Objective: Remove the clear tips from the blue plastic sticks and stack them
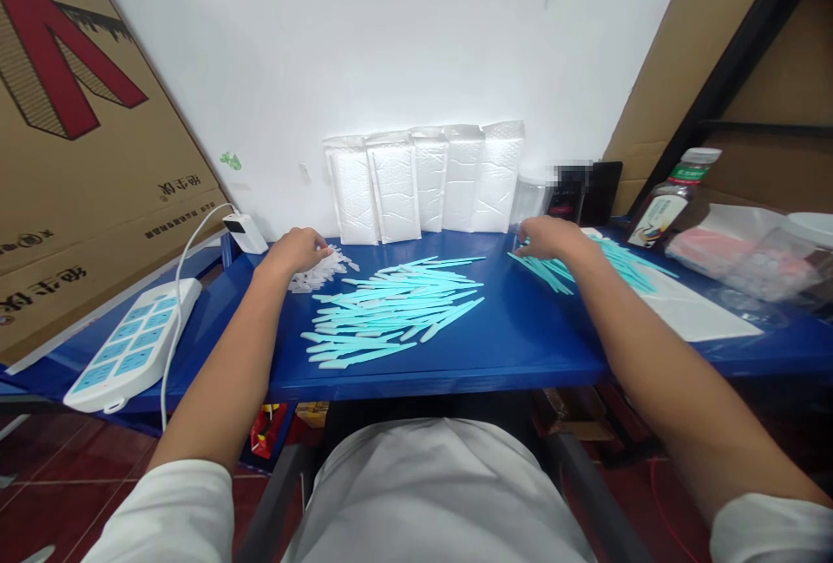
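Over a small pile of clear plastic pieces (pixel 318 275) at the table's back left is my left hand (pixel 300 249), its fingers bent together at the pile's edge. Whatever they pinch is too small to make out. My right hand (pixel 550 238) reaches down to a second group of slim turquoise sticks (pixel 547 272), fingers curled; their grip is partly hidden. Between my hands lies a large loose heap of the same turquoise sticks (pixel 396 303), resembling eyebrow razors, mostly pointing sideways.
Several white padded envelopes (pixel 396 190) lean on the wall behind the heap. A clear cup (pixel 532 194) stands behind my right hand. At right are a dark bottle (pixel 670 199), a pink plastic-wrapped pack (pixel 735 251) and a white sheet (pixel 699 307). A power strip (pixel 134 346) lies left.
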`<state>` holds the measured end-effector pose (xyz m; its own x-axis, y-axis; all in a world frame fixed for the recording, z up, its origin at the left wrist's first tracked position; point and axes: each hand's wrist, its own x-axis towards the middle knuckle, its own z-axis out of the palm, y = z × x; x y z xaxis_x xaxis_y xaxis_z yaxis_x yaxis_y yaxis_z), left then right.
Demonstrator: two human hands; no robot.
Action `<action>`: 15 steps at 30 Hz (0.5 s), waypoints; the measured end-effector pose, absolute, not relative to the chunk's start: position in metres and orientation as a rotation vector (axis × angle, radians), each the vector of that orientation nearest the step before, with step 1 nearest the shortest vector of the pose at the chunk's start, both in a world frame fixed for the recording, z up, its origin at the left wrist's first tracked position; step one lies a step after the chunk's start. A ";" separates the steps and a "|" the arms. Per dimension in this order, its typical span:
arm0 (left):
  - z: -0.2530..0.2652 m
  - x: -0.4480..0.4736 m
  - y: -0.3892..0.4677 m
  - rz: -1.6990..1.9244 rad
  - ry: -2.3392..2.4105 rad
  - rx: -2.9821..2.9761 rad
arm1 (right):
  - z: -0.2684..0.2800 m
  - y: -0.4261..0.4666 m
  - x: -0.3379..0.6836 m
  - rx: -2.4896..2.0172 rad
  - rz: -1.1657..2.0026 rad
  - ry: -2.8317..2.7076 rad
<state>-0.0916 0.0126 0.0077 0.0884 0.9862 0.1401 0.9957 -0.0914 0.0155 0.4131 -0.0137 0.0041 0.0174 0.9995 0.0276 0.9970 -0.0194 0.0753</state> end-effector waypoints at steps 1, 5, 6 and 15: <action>0.008 -0.090 0.011 -0.212 -2.023 -2.267 | 0.002 -0.014 0.408 2.193 0.156 2.271; 0.010 -0.084 0.006 -0.320 -1.892 -2.292 | -0.010 -0.016 0.376 2.004 0.073 2.789; 0.011 -0.083 0.006 -0.323 -1.892 -2.288 | -0.014 -0.017 0.367 1.945 -0.001 2.897; 0.009 -0.085 0.008 -0.359 -1.958 -2.357 | -0.052 -0.016 0.321 1.455 -0.175 3.278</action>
